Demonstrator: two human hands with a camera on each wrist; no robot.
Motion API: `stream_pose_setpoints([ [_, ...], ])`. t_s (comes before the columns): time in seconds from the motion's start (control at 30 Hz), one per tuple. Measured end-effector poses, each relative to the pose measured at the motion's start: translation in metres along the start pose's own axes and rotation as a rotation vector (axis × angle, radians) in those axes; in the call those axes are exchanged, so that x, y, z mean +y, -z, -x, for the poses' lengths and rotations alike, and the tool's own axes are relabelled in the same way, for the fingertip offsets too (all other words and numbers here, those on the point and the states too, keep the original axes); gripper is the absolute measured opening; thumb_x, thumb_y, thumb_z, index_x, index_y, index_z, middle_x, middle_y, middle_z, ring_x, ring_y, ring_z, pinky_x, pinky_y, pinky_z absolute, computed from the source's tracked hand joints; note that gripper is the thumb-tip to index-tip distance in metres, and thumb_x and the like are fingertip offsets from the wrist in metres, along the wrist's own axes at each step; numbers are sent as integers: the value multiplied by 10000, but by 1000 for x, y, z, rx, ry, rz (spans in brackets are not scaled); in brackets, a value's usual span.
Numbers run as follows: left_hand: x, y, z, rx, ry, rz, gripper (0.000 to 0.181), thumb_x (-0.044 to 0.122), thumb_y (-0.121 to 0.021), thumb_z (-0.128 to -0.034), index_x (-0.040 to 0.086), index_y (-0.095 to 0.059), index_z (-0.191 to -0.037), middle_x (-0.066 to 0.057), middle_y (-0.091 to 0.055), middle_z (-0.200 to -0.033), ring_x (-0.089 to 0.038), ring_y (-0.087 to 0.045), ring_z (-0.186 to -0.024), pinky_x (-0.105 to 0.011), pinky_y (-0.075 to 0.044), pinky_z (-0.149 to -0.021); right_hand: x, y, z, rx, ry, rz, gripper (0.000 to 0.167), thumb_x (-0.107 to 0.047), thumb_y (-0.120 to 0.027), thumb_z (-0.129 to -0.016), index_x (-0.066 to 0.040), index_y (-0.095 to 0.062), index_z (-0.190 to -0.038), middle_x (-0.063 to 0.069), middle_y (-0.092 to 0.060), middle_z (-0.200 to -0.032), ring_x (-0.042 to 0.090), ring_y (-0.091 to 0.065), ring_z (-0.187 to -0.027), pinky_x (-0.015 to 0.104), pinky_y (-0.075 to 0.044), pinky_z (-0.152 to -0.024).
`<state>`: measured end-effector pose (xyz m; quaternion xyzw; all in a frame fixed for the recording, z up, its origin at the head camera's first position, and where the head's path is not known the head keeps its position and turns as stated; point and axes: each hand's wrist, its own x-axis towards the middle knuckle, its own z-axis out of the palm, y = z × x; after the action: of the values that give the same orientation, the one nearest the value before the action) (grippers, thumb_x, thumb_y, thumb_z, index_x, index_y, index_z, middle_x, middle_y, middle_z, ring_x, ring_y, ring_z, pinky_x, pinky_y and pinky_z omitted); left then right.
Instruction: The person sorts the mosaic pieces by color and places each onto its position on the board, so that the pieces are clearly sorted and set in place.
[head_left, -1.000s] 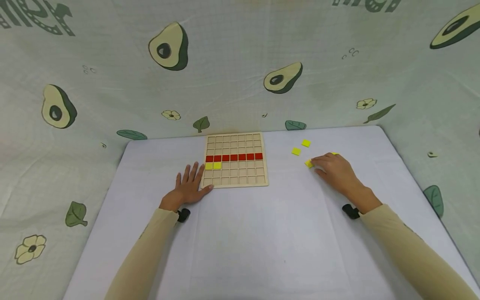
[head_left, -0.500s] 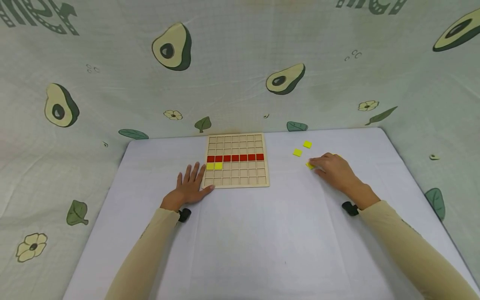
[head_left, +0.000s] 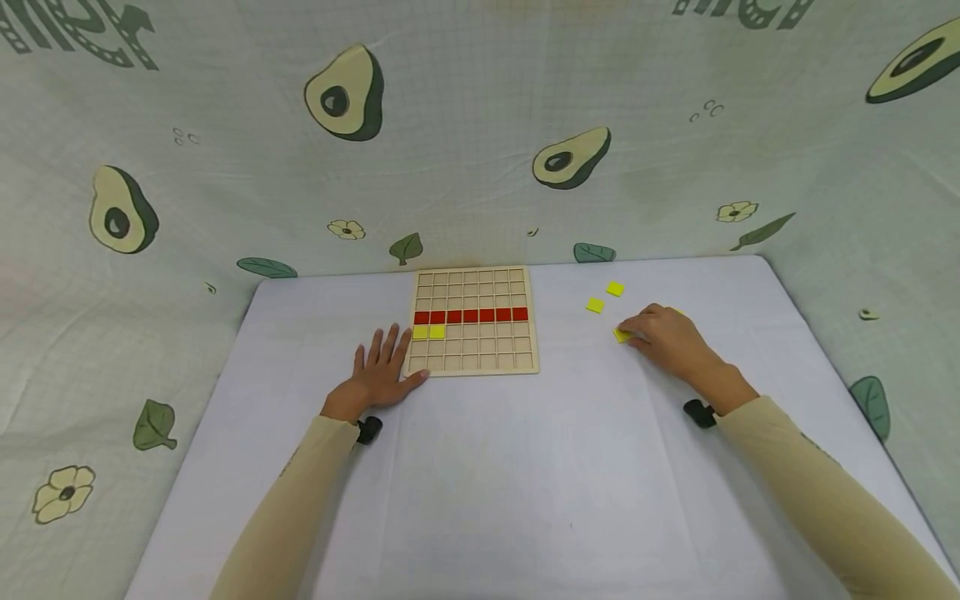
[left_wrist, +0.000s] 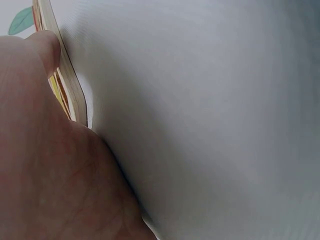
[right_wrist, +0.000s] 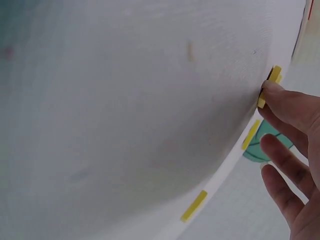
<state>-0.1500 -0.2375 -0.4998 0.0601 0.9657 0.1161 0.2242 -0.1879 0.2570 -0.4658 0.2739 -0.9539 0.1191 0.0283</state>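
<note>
A light wooden grid board (head_left: 480, 362) lies at the back middle of the table. One row of it is filled with red square tiles (head_left: 471, 316), and two yellow tiles (head_left: 428, 332) sit at the left of the row below. My left hand (head_left: 372, 379) lies flat with fingers spread at the board's left edge, the thumb at its front corner. Off to the right, my right hand (head_left: 670, 342) pinches a yellow tile (head_left: 622, 335) between thumb and fingers. The right wrist view shows that tile (right_wrist: 275, 75) tilted up at the thumb tip.
Two loose yellow tiles (head_left: 596, 305) lie between the board and my right hand, toward the back. Another yellow tile (head_left: 679, 311) is mostly hidden behind the right hand. Patterned cloth (head_left: 465, 100) rises behind the white table (head_left: 480, 483).
My right fingers have closed on the yellow tile beneath them and tipped it slightly. My left hand has stayed at the board; the head view has shifted a little.
</note>
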Motion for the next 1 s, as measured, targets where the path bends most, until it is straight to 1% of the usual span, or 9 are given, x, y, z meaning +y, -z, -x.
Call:
stream_pose_setpoints([
  [0.2, 2, 1, 3, 4, -1, 4, 943, 586, -453, -1062, 99, 36, -1705, -177, 150, -1766, -426, 175, -1613, -668, 106, -1251, -2, 0, -1, 3, 0, 10, 307, 32, -836, -860, 36, -785, -1162, 176, -794, -1088, 389, -697, -1037, 542, -580, -871],
  [0.43, 8, 7, 9, -11, 6, -12, 935, 590, -437, -1070, 94, 38, -1704, -178, 144, -1766, -423, 169, -1615, -663, 85, -1259, -1, 0, -2, 9, 22, 15, 258, 19, -831, -869, 46, -793, -1123, 176, -797, -1069, 390, -703, -1031, 548, -577, -873],
  [0.57, 10, 10, 10, -13, 9, -12, 927, 573, -451, -1074, 86, 24, -1704, -184, 133, -1767, -428, 158, -1616, -666, 78, -1259, -2, 0, -1, 21, 73, 62, 235, -2, -836, -872, 40, -799, -1100, 163, -799, -1056, 367, -708, -1015, 529, -576, -883],
  [0.63, 9, 9, 9, -18, 12, -17, 934, 588, -441, -1071, 98, 40, -1705, -174, 148, -1767, -421, 170, -1615, -662, 82, -1260, -3, 0, -1, 24, 109, 100, 222, -16, -835, -878, 31, -800, -1092, 155, -800, -1052, 355, -708, -1011, 521, -571, -896],
  [0.73, 6, 6, 7, -9, 8, -11, 937, 590, -441, -1069, 97, 40, -1705, -174, 151, -1766, -422, 177, -1613, -665, 94, -1256, -3, -1, -1, 24, 148, 150, 206, -34, -826, -894, 21, -797, -1090, 146, -799, -1051, 342, -702, -1014, 517, -559, -915],
  [0.93, 5, 5, 7, -3, 6, 9, 946, 595, -452, -1063, 101, 37, -1706, -173, 152, -1766, -424, 179, -1612, -671, 105, -1250, -2, -1, 1, 49, 174, 175, 205, -29, -826, -888, 30, -793, -1082, 146, -800, -1028, 343, -697, -991, 507, -563, -890],
  [1.0, 8, 8, 9, -7, 8, 2, 940, 588, -454, -1067, 98, 33, -1705, -179, 145, -1766, -427, 171, -1613, -671, 98, -1252, -2, -1, 1, 61, 180, 173, 210, -27, -828, -884, 32, -793, -1083, 147, -800, -1026, 346, -697, -988, 508, -564, -886],
])
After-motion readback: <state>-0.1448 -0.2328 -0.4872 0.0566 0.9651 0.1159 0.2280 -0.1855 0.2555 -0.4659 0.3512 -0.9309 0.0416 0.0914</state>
